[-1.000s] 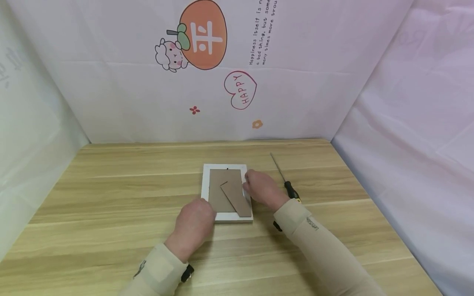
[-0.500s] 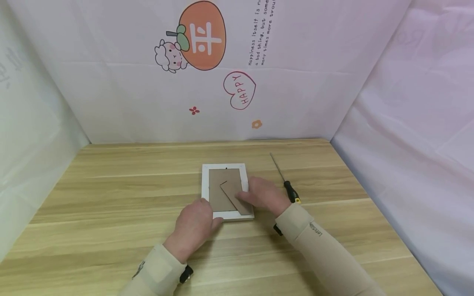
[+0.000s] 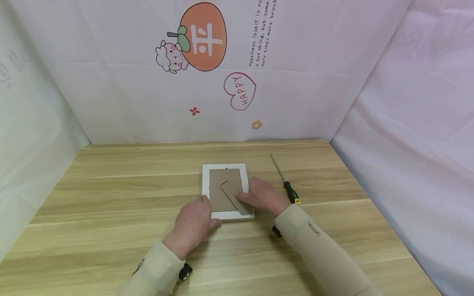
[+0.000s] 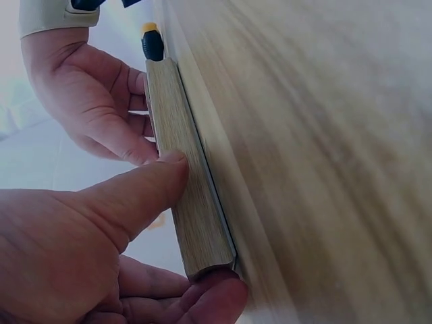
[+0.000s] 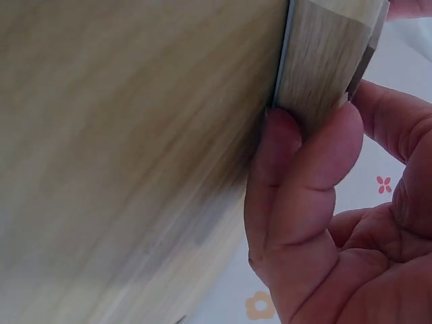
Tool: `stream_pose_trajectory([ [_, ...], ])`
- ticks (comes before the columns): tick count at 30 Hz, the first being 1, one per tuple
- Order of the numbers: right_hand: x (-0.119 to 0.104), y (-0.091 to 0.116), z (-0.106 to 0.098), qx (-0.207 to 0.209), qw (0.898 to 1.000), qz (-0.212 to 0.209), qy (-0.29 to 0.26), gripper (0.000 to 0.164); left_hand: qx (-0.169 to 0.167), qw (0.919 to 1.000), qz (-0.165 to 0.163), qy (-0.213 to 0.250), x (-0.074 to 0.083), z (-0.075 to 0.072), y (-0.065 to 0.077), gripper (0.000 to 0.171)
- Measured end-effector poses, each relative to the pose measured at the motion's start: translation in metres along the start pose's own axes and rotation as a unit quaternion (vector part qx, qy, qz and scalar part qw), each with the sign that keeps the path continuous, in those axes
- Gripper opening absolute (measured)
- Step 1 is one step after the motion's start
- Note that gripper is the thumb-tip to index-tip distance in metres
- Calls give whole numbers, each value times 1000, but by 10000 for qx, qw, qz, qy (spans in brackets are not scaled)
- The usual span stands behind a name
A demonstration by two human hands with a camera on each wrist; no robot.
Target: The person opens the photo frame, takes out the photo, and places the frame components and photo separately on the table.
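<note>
A picture frame (image 3: 205, 179) lies face down on the table, its white back border and brown backing board (image 3: 218, 201) showing in the head view. The stand leg (image 3: 234, 196) lies slantwise against the board. My left hand (image 3: 193, 222) grips the lower left corner; in the left wrist view its thumb rests on the wood-grained edge (image 4: 192, 182), with fingertips at the corner. At the right side, my right hand (image 3: 264, 193) holds the frame, thumb over the stand leg. Its fingertips (image 5: 327, 148) press the frame's side in the right wrist view.
A screwdriver (image 3: 291, 192) with a black and yellow handle lies right of the frame, near the right wrist, its shaft pointing away. White printed cloth (image 3: 148, 102) stands behind the wooden table (image 3: 122, 197) and along both sides.
My right hand has shifted slightly down, and its thumb has moved from the frame's edge onto the stand leg. The left thumb has come into sight along the bottom edge.
</note>
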State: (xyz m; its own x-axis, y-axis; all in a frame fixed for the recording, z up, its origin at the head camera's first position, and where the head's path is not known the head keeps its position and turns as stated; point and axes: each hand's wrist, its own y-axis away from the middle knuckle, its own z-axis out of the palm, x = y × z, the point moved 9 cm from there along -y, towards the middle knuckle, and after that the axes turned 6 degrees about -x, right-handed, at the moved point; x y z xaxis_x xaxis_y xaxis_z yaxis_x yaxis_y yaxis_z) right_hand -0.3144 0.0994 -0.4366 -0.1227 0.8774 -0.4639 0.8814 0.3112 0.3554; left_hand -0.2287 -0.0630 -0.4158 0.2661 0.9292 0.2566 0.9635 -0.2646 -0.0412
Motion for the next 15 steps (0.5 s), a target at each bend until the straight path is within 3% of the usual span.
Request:
stream_pose_trajectory([
  [6,2,1,2,10,9968,-169,-777,35,-23,9999,38,115,-2,0,-1,68],
  [15,-2,2,-8,193,9958,-237,-859,38,-230,9993,-23,291,-4,1,-1,73],
])
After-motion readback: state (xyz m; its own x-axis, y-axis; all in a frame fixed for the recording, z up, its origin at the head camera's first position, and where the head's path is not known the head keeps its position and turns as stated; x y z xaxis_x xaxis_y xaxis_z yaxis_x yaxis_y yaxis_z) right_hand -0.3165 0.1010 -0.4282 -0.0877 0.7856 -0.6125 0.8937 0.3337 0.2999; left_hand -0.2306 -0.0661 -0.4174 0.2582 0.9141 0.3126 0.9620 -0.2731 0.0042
